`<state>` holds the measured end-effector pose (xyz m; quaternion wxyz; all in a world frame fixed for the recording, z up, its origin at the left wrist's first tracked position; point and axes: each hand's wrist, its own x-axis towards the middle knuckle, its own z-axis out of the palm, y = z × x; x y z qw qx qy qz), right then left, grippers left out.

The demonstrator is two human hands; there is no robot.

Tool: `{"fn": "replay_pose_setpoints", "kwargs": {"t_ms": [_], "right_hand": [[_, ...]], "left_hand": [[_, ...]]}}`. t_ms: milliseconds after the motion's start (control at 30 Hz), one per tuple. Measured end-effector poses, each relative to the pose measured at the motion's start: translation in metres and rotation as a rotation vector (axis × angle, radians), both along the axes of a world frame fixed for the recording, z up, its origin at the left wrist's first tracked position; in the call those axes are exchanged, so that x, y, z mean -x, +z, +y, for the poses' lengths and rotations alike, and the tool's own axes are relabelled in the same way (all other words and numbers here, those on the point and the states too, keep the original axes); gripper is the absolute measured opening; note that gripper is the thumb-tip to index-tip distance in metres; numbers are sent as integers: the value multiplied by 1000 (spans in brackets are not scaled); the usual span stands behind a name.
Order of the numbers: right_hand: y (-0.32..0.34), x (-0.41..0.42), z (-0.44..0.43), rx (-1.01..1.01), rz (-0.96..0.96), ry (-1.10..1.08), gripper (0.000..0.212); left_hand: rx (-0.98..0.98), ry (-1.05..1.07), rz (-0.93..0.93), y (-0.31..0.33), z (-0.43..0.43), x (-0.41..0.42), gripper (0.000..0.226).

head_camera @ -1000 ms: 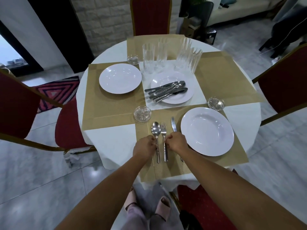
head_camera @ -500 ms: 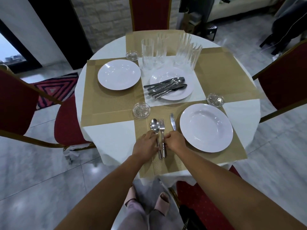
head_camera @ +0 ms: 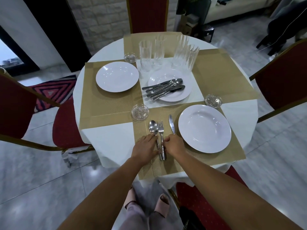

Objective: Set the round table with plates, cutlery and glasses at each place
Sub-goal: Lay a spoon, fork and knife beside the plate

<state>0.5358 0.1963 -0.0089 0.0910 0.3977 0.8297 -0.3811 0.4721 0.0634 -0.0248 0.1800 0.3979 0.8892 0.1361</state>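
Note:
On the near gold placemat (head_camera: pixel 232 146) lies a white plate (head_camera: pixel 204 128), with a knife (head_camera: pixel 172 124), a fork (head_camera: pixel 160 128) and a spoon (head_camera: pixel 153 127) to its left. My left hand (head_camera: pixel 146 146) rests on the spoon's handle with fingers closed over it. My right hand (head_camera: pixel 173 144) is curled with its fingertips on the fork's handle and hides the knife's handle. The spoon and fork handles touch at their lower ends. A second plate (head_camera: pixel 117 76) sits on the left placemat. More cutlery (head_camera: pixel 164 88) lies piled on a centre plate (head_camera: pixel 184 95).
Several tall ribbed glasses (head_camera: pixel 145 55) stand behind the centre plate. Small glass coasters sit at placemat corners (head_camera: pixel 140 112), (head_camera: pixel 213 100), (head_camera: pixel 130 58). Red chairs stand around the table: left (head_camera: pixel 15 105), far (head_camera: pixel 147 14), right (head_camera: pixel 282 77). The right and far placemats (head_camera: pixel 221 72) are bare.
The spoon's handle has swung right, closing against the fork's handle. Both hands stay at the handles, barely shifted.

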Motion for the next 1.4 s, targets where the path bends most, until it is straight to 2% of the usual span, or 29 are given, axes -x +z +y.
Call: {"fn": "replay_pose_setpoints", "kwargs": {"t_ms": [333, 533, 1400], "right_hand": [[1, 0, 0, -18, 2, 0, 16], [-1, 0, 1, -39, -18, 3, 10], [2, -5, 2, -22, -7, 0, 16]], "left_hand": [[6, 5, 6, -6, -1, -2, 73], [29, -7, 12, -7, -2, -3, 77], [45, -19, 21, -6, -3, -7, 73]]}}
